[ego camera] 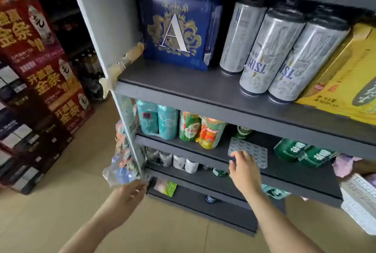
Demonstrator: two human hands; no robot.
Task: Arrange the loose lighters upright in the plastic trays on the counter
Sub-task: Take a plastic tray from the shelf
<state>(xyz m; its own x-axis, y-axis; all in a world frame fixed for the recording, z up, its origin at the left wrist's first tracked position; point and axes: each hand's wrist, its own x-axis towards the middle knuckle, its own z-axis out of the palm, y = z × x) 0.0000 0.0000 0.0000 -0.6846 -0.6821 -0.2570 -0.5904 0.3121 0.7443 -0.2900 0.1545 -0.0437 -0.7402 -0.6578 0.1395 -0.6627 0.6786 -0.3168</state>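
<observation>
A grey plastic tray (254,151) with rows of round holes lies flat on the third dark shelf (183,147). My right hand (244,171) reaches in from below; its fingers rest on the tray's near left corner and the thumb sits at the tray's edge. A clear plastic bag (122,163) with small colourful items inside hangs down the shelf unit's left side. Under the bag's bottom end is my left hand (130,191), fingers curled around it. What the bag's contents are is too blurred to tell.
Teal and green drink cans (168,122) stand left of the tray, and green can packs (301,151) lie to its right. Tall silver cans (270,49) and a blue box (177,31) fill the shelf above. A white perforated basket (360,202) is at the right. Red cartons (40,69) are stacked at the left.
</observation>
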